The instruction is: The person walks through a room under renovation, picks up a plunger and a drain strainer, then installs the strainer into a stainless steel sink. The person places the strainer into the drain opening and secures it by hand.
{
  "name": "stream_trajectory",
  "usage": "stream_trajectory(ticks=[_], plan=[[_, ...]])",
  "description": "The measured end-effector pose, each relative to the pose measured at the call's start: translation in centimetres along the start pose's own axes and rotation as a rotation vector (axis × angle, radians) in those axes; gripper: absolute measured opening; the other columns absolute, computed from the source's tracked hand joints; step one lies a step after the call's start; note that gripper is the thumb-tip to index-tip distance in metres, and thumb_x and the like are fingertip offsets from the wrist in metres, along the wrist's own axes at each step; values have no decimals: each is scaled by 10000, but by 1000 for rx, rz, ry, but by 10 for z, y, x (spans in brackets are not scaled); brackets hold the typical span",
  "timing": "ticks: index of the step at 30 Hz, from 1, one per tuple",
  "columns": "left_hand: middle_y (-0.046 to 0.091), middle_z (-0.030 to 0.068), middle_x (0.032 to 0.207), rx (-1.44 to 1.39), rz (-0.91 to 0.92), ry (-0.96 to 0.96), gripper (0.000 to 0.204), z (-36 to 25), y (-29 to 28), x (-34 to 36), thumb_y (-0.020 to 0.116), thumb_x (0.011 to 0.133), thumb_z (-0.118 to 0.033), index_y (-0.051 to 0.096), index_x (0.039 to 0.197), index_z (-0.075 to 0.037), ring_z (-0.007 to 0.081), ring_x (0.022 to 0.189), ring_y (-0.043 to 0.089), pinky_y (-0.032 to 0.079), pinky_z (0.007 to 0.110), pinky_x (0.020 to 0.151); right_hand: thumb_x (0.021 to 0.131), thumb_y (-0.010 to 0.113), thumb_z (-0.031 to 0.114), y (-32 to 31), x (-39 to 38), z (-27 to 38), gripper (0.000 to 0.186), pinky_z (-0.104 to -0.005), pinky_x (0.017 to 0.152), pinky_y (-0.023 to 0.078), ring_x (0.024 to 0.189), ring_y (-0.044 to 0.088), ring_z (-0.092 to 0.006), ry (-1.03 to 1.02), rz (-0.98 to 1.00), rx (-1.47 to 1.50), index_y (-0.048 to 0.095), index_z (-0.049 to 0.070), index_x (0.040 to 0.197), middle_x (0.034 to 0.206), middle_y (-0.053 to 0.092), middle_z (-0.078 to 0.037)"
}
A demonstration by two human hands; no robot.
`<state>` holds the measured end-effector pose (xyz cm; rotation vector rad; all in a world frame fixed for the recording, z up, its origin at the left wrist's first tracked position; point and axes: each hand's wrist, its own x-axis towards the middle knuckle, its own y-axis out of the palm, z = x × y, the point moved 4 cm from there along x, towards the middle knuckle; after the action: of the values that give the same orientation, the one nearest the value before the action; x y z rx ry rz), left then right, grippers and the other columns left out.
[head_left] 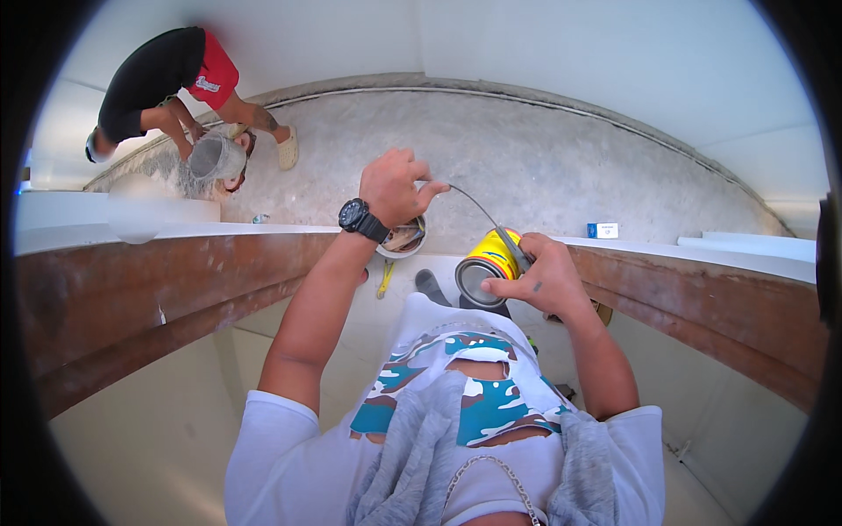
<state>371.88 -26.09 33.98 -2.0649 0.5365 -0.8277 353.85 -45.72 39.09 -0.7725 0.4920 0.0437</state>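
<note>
My left hand [395,186], with a black watch on its wrist, is raised in front of me. Its thumb and fingers pinch one end of a thin dark wire-like strip [476,205]. The strip curves down to the right, toward a yellow can [496,254] with a grey metal end facing me. My right hand [548,276] grips the can, its thumb over the rim and its fingers along the side. Between can and fingers lies a narrow grey piece [516,252]; whether it belongs to the strip I cannot tell.
Beneath my left wrist stands a white bucket [405,238] holding tools, beside a yellow-handled tool [385,278]. Brown beams [175,285] flank me. A small blue-and-white box [602,231] sits at right. Far left, a person [162,83] bends over a grey bucket [217,158].
</note>
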Motion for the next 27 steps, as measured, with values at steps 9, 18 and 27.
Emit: stream_trajectory(ticks=[9, 18, 27], plan=[[686, 77, 1002, -72, -28, 80, 361, 57, -37, 3, 862, 779, -387, 774, 991, -108, 295, 937, 632, 513, 413, 809, 589, 935, 414, -1, 50, 24, 645, -329, 679, 487, 726, 614, -182, -27, 123, 224, 722, -89, 932, 794, 676, -121], [668, 85, 1052, -39, 58, -290, 375, 172, -39, 34, 865, 774, -302, 756, 1085, -124, 307, 1106, 598, 509, 403, 952, 616, 921, 433, -29, 190, 50, 604, -334, 662, 490, 716, 625, -151, -186, 387, 92, 742, -54, 926, 762, 688, -85], [655, 155, 1242, -437, -403, -1044, 688, 277, 49, 56, 868, 812, -213, 568, 1401, -23, 250, 1143, 644, 533, 380, 981, 603, 869, 569, -60, 359, 60, 768, -431, 707, 528, 770, 671, -325, -479, 227, -271, 702, -133, 867, 867, 686, -243]])
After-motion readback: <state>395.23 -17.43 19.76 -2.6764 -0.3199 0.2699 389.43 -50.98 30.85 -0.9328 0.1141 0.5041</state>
